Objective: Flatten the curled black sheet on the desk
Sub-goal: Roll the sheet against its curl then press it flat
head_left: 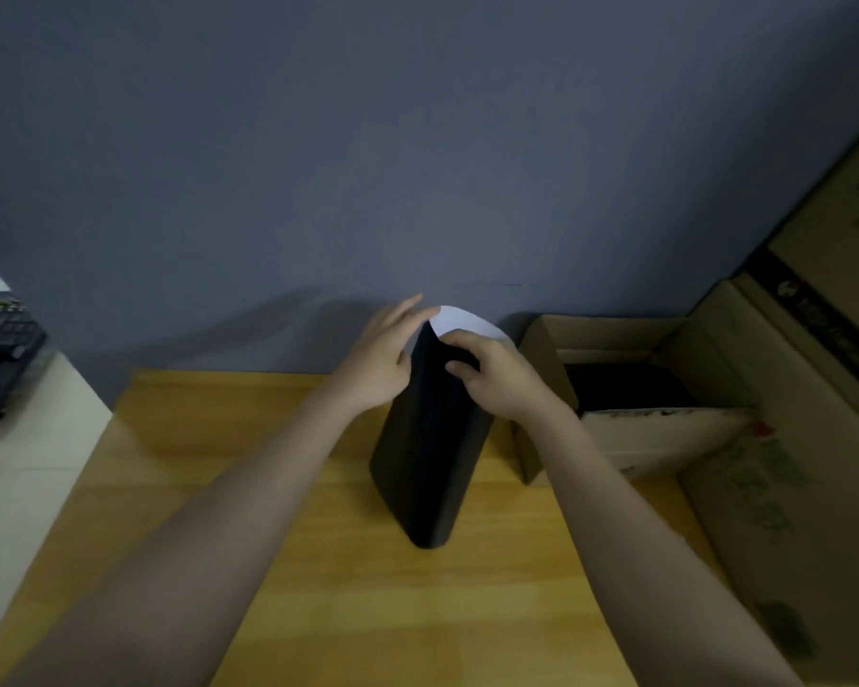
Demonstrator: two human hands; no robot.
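A black sheet [427, 448] with a white underside stands curled into a loose roll on the wooden desk [269, 513], its near end resting on the wood. My left hand [378, 359] lies flat against the roll's upper left side, fingers spread. My right hand [492, 374] pinches the sheet's upper edge, where the white underside peels outward at the top.
An open cardboard box [616, 404] with something dark inside sits just right of the sheet. Larger cardboard boxes [814, 438] are stacked at the far right. A grey wall backs the desk. A black keyboard [1, 349] lies on a pale surface at the left.
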